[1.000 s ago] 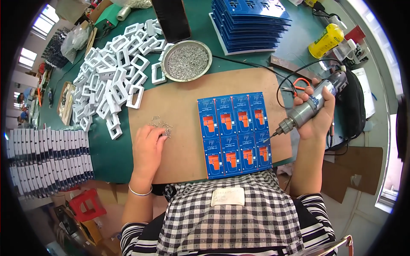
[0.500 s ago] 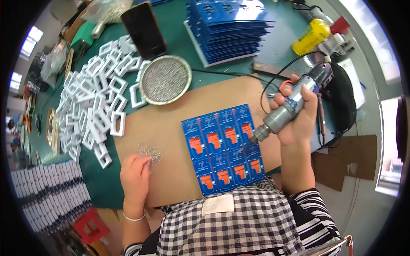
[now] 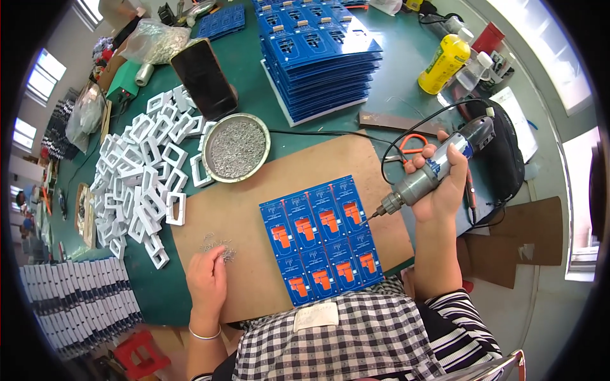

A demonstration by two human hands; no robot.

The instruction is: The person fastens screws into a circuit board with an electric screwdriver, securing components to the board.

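My right hand (image 3: 443, 184) is wrapped round a grey electric screwdriver (image 3: 416, 184), which slants down to the left. Its thin bit ends over or just above the right edge of a blue circuit board panel (image 3: 311, 219); I cannot tell whether it touches. Orange pieces (image 3: 329, 221) sit in two rows on the panel, which lies flat on a brown board (image 3: 244, 279). To the panel's left, my left hand (image 3: 206, 279) has its fingertips pinched at a small scatter of screws (image 3: 219, 246). Whatever is between those fingers is too small to make out.
A round bowl of screws (image 3: 262, 166) stands behind the brown board, beside a dark phone (image 3: 204, 79). White rectangular frames (image 3: 143, 174) are heaped at left. Behind rises a stack of blue panels (image 3: 321, 70). Orange-handled scissors (image 3: 413, 143), a cable and a yellow bottle (image 3: 443, 63) are at right.
The whole view has shifted, showing more of the table's far side. The screwdriver has drawn slightly right, away from the panel, so its bit shows more clearly. My left hand stays at the scattered screws.
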